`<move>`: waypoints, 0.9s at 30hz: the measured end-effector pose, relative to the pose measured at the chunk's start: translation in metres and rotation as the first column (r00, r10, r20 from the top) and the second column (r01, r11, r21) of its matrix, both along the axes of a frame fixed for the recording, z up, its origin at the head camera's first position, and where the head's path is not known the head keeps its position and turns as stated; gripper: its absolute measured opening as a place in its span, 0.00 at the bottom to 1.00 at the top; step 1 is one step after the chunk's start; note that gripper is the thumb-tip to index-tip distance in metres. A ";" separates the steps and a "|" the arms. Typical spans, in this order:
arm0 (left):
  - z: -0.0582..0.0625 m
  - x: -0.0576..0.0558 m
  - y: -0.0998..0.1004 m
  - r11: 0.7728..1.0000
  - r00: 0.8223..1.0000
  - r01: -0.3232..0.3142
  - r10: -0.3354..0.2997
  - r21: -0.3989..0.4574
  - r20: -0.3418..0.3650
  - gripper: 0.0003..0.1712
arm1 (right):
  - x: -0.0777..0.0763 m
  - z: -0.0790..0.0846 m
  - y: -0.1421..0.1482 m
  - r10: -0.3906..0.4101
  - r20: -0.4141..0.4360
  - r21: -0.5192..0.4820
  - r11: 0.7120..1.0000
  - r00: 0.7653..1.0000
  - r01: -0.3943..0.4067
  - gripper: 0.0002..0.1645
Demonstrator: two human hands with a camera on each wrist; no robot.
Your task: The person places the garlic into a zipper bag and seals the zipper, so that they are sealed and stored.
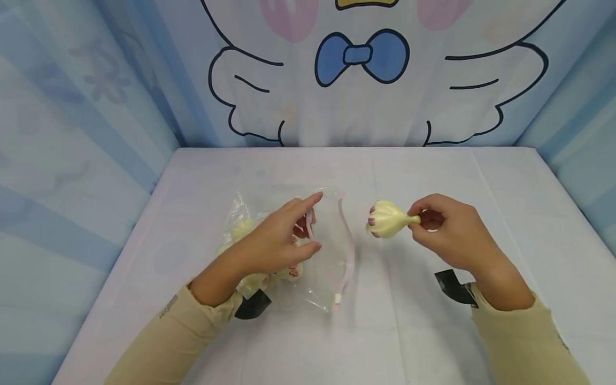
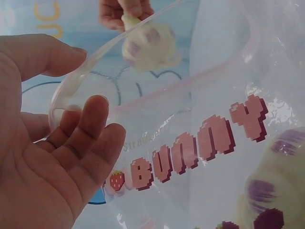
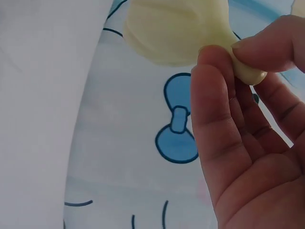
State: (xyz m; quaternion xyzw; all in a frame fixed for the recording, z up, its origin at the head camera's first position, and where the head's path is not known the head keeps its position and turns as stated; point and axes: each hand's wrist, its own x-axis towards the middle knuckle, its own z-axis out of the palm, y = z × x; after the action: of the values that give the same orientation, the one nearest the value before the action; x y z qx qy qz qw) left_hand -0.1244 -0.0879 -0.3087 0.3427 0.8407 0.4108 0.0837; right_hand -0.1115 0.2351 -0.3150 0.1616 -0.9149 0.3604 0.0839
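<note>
My right hand [image 1: 454, 230] pinches the stem of a cream garlic bulb [image 1: 387, 219] with purple patches, its round end toward the left. In the right wrist view, the thumb and fingers [image 3: 212, 100] close on the stem of this smooth bulb [image 3: 176, 28]. My left hand [image 1: 274, 238] is at the mouth of a clear zip bag [image 1: 332, 240], thumb and forefinger spread apart. The other fingers [image 2: 95, 119] curl loosely at the bag's rim in the left wrist view. More garlic bulbs [image 2: 276, 176] lie inside the bag, partly hidden by the left hand and forearm.
The bag lies on a white-covered table [image 1: 433, 342], with a small white slider [image 1: 338, 298] on its pink zip strip. Behind the table hangs a cloth [image 1: 361, 107] printed with a blue bow; pale blue curtains [image 1: 72, 176] stand at the sides.
</note>
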 end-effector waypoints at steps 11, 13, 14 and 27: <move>0.000 -0.001 -0.001 1.000 1.000 -0.010 0.010 -0.006 -0.012 0.46 | 0.012 0.007 -0.019 0.215 -0.099 -0.044 0.975 0.972 -0.220 0.17; -0.001 -0.001 -0.001 1.000 1.000 -0.009 0.009 -0.006 -0.018 0.46 | 0.011 0.003 -0.026 0.240 -0.100 -0.056 0.968 0.966 -0.246 0.17; -0.001 -0.001 -0.001 1.000 1.000 -0.008 0.008 -0.007 -0.021 0.46 | 0.011 0.000 -0.030 0.248 -0.100 -0.063 0.965 0.964 -0.255 0.17; -0.001 -0.002 -0.002 1.000 1.000 0.002 -0.002 0.007 -0.016 0.46 | 0.003 -0.040 -0.075 0.293 -0.089 -0.026 0.955 0.952 -0.297 0.10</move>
State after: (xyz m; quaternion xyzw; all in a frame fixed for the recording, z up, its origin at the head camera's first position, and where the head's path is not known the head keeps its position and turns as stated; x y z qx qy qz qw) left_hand -0.1261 -0.0900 -0.3095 0.3472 0.8396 0.4109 0.0763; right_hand -0.1081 0.1606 -0.3555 0.3098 -0.8688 0.3797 0.0707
